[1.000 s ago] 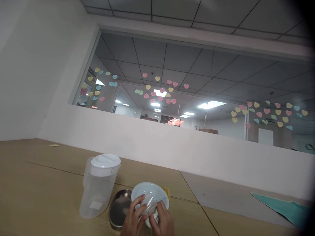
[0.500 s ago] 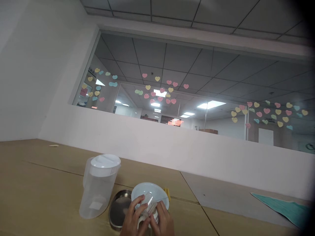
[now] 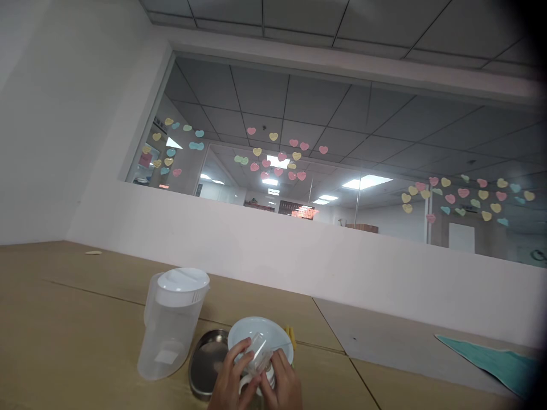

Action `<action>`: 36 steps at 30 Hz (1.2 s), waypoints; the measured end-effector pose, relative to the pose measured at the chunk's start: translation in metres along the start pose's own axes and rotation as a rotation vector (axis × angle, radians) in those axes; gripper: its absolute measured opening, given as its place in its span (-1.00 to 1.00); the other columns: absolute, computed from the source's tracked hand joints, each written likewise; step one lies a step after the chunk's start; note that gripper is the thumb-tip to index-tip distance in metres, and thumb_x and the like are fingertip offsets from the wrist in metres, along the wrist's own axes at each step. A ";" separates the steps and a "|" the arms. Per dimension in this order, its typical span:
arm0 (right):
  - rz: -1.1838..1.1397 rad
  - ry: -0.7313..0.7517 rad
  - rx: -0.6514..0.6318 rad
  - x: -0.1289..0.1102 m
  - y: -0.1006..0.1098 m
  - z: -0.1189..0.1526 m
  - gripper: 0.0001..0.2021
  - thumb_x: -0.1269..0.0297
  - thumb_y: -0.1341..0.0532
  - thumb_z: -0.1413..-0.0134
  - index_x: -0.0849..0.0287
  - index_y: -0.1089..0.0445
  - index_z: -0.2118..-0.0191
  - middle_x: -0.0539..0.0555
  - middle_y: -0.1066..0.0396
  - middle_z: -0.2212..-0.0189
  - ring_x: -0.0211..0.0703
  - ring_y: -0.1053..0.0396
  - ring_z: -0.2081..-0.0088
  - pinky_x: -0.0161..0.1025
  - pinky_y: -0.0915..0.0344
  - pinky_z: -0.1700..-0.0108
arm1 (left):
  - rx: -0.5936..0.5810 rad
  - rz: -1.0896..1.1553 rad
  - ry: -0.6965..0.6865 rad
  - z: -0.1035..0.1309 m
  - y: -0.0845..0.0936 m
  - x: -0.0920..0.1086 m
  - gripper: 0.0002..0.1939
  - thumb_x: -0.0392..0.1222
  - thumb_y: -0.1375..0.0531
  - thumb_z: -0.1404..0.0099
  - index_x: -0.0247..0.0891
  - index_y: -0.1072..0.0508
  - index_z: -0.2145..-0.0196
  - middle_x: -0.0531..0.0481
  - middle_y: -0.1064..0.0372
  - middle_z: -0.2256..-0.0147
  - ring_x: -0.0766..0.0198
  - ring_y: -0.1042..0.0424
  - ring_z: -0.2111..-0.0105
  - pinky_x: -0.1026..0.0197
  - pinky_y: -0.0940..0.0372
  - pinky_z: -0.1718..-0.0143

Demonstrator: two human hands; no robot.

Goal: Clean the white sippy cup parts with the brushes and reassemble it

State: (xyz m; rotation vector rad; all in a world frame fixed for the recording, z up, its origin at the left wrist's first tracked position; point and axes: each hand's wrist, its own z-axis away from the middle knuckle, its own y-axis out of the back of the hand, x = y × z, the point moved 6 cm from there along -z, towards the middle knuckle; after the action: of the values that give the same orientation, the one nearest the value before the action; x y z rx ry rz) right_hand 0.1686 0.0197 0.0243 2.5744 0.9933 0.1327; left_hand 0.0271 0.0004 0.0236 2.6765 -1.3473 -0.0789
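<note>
Both my hands hold a small clear plastic container [image 3: 258, 348] in front of a white bowl [image 3: 241, 330]. My left hand [image 3: 233, 376] curls its fingers around the container's left side. From the right, my right hand [image 3: 282, 381] presses its fingertips against the container's lower end. Below the container a white object with a curved, handle-like edge [image 3: 244, 382] shows in part; my fingers hide the rest of it. Left of my left hand lies a shallow metal tray [image 3: 207, 364].
A translucent pitcher [image 3: 171, 330] with a white lid stands left of the tray. Yellow pieces [image 3: 291, 336] show behind the bowl's right rim. A teal cloth or mat [image 3: 487, 360] lies far right. Beyond the table [image 3: 85, 319] rises a white wall [image 3: 256, 245] with a window.
The clear container has tilted slightly between my fingers. My hands have otherwise stayed in nearly the same place, and the other things have not moved.
</note>
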 end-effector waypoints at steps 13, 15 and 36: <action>0.077 0.046 0.006 0.010 -0.007 0.007 -0.69 0.11 0.02 -0.16 0.19 -0.34 0.19 0.10 -0.39 0.40 -0.17 -0.42 0.40 -0.31 -0.36 0.41 | 0.047 0.037 -0.131 -0.003 0.005 0.006 -0.70 -0.15 -0.06 -0.31 -0.22 -0.25 0.01 -0.18 -0.30 0.02 0.17 -0.32 -0.01 0.14 -0.35 0.06; 0.081 0.043 0.005 0.008 -0.006 0.007 -0.68 0.10 0.03 -0.16 0.18 -0.35 0.19 0.10 -0.39 0.41 -0.17 -0.42 0.41 -0.31 -0.36 0.43 | 0.015 0.008 -0.124 -0.002 0.003 0.005 -0.69 -0.17 -0.05 -0.31 -0.21 -0.26 -0.01 -0.19 -0.30 0.01 0.16 -0.32 -0.02 0.14 -0.35 0.06; 0.245 0.162 0.083 0.009 -0.007 0.015 -0.52 0.02 0.09 -0.18 0.26 -0.40 0.13 0.25 -0.45 0.24 -0.08 -0.47 0.30 -0.27 -0.42 0.36 | -0.168 -0.067 -0.126 -0.008 -0.005 0.009 -0.53 -0.13 -0.05 -0.30 -0.13 -0.16 -0.16 -0.19 -0.21 -0.09 0.18 -0.30 -0.04 0.23 -0.34 0.07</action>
State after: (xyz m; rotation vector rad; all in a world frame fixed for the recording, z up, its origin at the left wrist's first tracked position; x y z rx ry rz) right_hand 0.1739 0.0255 0.0073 2.7904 0.7468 0.3771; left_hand 0.0367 -0.0032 0.0307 2.6117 -1.2243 -0.3577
